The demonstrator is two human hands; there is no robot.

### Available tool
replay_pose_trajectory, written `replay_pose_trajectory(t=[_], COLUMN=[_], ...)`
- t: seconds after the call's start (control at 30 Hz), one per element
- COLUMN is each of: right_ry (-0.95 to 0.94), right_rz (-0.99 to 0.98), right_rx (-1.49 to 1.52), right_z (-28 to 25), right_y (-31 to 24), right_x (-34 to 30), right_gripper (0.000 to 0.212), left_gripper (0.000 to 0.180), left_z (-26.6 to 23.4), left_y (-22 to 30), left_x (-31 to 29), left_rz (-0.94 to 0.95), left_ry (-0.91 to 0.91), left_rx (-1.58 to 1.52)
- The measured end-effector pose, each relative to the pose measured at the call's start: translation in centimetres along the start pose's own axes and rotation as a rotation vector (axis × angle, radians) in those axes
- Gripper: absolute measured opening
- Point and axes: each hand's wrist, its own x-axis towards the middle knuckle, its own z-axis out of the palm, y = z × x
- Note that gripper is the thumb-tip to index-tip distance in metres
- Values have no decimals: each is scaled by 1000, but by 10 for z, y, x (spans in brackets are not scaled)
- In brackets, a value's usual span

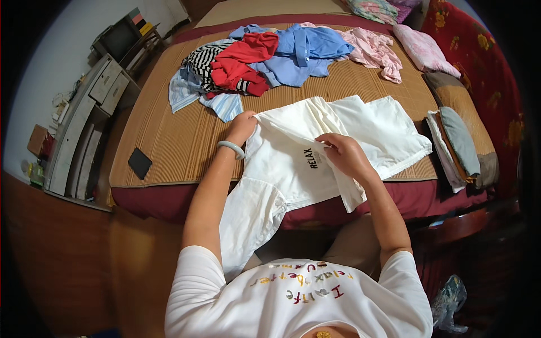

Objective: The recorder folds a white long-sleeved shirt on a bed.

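Note:
A white shirt (pixel 293 180) with a dark print lies across the front edge of the bed, one sleeve hanging over toward my lap. My left hand (pixel 242 129), with a pale bangle at the wrist, is closed on the shirt's far left edge. Over the middle of the shirt, my right hand (pixel 345 155) pinches a fold of the fabric between thumb and fingers. Between the two hands the cloth is lifted and creased. The shirt's right part lies spread on the mat.
Rumpled clothes, among them a red garment (pixel 242 59) and a blue shirt (pixel 307 48), are heaped on the bed mat (pixel 152 124). A dark phone (pixel 140 163) lies at left. Folded clothes (pixel 453 146) and a pillow (pixel 425 50) line the right side. A grey desk (pixel 84 127) stands left.

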Motion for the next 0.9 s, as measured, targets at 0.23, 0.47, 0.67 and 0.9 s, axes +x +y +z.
replay_pose_trajectory(t=[0.23,0.47,0.67,0.9], right_ry=[80,-144,172,277], right_rz=[-112,-128,-362,175], right_rx=[-48,-88,-143,-382], right_z=[-3,-16,-5,-23], right_y=[5,3,32,124], right_x=[-2,-6,20,31], right_gripper=[28,24,33,51], left_gripper=[28,33,30,33], left_z=[4,0,10,4], left_y=[20,-21,-23,-7], left_x=[-25,16,3,-30], left_rz=[306,77,213,188], left_ry=[57,-107,16,59], left_rx=[218,-279,71,279])
